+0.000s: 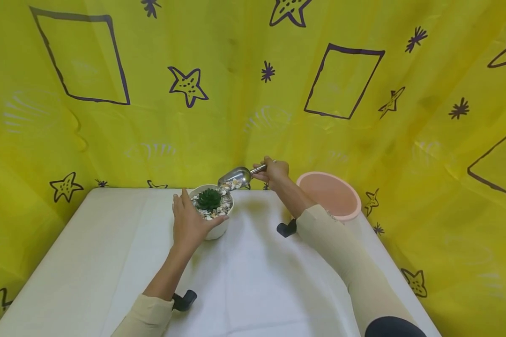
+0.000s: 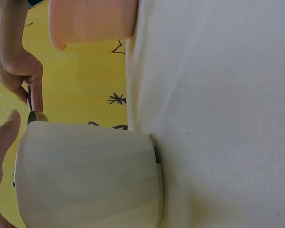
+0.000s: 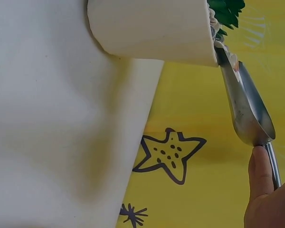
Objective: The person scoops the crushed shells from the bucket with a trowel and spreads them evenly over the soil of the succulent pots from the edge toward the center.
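Note:
A white flowerpot (image 1: 216, 230) stands on the table, holding a small green succulent (image 1: 209, 199) amid pale pebbles (image 1: 212, 214). My left hand (image 1: 189, 224) holds the pot at its rim, with fingers along the left side and thumb across the near side. In my right hand (image 1: 274, 173) is the handle of a metal scoop (image 1: 241, 175). The scoop tilts down toward the pot, and its lip reaches the far right rim with pebbles (image 1: 232, 185) in its mouth. In the right wrist view, the scoop (image 3: 240, 107) meets the rim and my thumb lies along its handle.
A pink tub (image 1: 303, 177) stands at the table's back right, partly behind my right forearm. White cloth covers the table (image 1: 253, 281). Close behind its back edge hangs a yellow curtain (image 1: 227, 121) with drawn stars. Dark wrist mounts (image 1: 184, 300) stick out below both sleeves.

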The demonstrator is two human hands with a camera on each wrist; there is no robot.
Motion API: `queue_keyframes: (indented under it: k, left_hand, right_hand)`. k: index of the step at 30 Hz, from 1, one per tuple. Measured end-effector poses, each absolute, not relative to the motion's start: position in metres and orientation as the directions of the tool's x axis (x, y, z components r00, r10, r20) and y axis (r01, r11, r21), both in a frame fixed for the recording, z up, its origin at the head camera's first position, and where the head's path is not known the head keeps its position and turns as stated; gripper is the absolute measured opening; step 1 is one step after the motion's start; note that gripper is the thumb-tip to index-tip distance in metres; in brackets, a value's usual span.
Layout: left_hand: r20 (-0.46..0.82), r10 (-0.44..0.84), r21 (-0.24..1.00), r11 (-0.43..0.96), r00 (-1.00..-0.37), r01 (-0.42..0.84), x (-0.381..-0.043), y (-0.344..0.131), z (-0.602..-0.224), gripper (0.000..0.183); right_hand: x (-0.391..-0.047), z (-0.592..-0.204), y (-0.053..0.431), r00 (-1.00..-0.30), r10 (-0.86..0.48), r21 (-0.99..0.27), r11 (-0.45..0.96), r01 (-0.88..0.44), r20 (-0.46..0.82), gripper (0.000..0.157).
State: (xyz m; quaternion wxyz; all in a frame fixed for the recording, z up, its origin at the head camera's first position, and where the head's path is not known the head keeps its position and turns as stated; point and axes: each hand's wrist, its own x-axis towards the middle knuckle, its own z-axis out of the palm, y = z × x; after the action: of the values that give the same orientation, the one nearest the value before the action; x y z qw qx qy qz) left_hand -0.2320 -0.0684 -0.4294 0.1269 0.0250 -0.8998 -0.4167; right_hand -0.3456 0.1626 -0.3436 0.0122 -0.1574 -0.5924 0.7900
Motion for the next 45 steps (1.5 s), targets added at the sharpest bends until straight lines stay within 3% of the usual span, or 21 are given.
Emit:
queue_keyframes:
  k: [11, 32, 41, 45]
  left_hand:
    - [0.232, -0.111, 0.739, 0.666, -0.966, 0.101, -0.233, -0.071, -0.433, 0.139]
    - [0.216, 0.121, 0.760, 0.602, -0.969, 0.245, -0.245, -0.097, -0.433, 0.131]
    - [0.186, 0.129, 0.759, 0.611, -0.974, 0.226, -0.246, -0.097, -0.433, 0.130]
    - [0.191, 0.077, 0.758, 0.622, -0.979, 0.197, -0.245, -0.091, -0.432, 0.134]
  right_hand:
    - [-0.347, -0.344, 0.162, -0.952, 0.202, -0.940, -0.300, 0.164, -0.230, 0.024]
    - [-0.343, -0.340, 0.159, -0.958, 0.203, -0.945, -0.297, 0.138, -0.204, 0.023]
    - [-0.346, -0.344, 0.166, -0.957, 0.202, -0.949, -0.278, 0.147, -0.207, 0.023]
    - [-0.347, -0.345, 0.168, -0.955, 0.207, -0.948, -0.280, 0.152, -0.214, 0.024]
